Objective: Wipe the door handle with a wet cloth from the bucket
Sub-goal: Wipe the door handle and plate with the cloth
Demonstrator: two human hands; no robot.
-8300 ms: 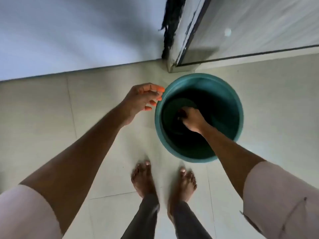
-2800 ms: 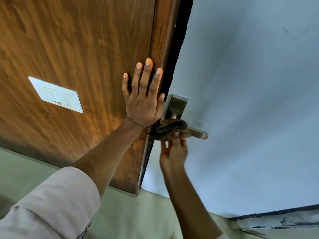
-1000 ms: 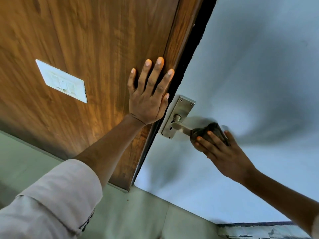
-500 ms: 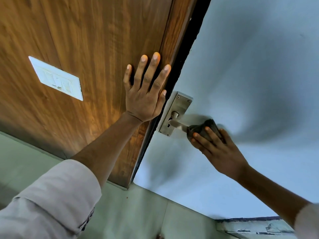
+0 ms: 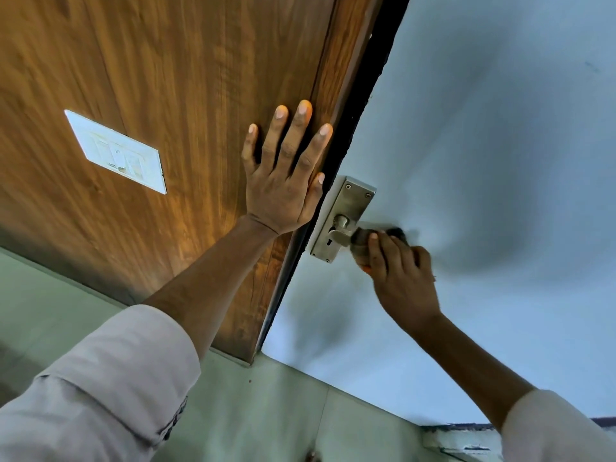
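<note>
A metal door handle (image 5: 341, 232) juts from its steel backplate (image 5: 346, 208) on the pale blue door (image 5: 483, 161). My right hand (image 5: 400, 271) is wrapped around the lever with a dark wet cloth (image 5: 361, 236) bunched under the fingers, covering most of the lever. My left hand (image 5: 286, 181) lies flat with fingers spread on the brown wooden panel (image 5: 166, 78), just left of the door's dark edge. The bucket is out of view.
A white switch plate (image 5: 116, 151) is set in the wooden panel at the left. Pale floor tiles (image 5: 266, 411) run along the bottom, with a chipped threshold (image 5: 466, 441) at the lower right.
My right hand with the cloth has slid along the lever toward the backplate. The left hand stays pressed on the wood. Earlier still, the cloth came out of the bucket.
</note>
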